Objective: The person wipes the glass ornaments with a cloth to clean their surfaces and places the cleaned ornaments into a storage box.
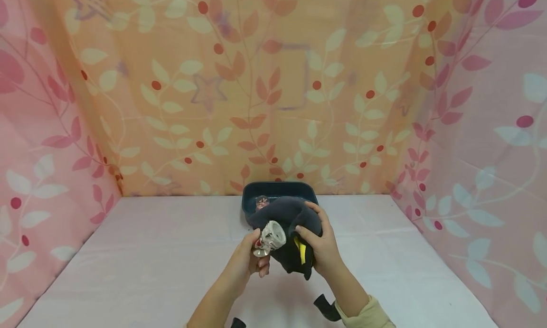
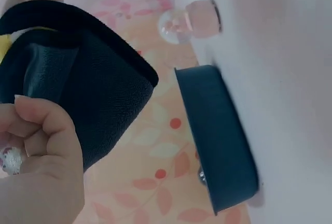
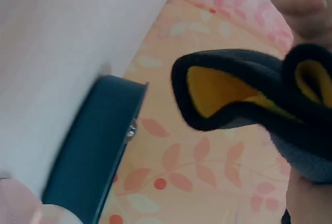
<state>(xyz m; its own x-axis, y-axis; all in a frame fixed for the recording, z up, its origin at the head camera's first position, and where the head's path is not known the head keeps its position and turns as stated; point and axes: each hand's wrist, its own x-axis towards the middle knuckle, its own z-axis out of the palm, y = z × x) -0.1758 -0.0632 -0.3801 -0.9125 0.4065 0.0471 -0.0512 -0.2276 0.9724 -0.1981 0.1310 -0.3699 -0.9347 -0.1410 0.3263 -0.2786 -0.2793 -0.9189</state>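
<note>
My left hand holds a small snow globe with a silvery white base, tilted with its clear dome toward the lower left. In the left wrist view only a glittering bit of this globe shows past the curled fingers. A dark grey cloth with black edging and a yellow inner side is gripped by my right hand, thumb in front and fingers behind. It hangs folded in the air close beside the globe, over the front of a dark blue tray.
The dark blue tray stands at the back of the white table, and a small globe lies inside it. Another snow globe with a pink base stands right of the tray. Patterned curtains enclose the table's back and sides.
</note>
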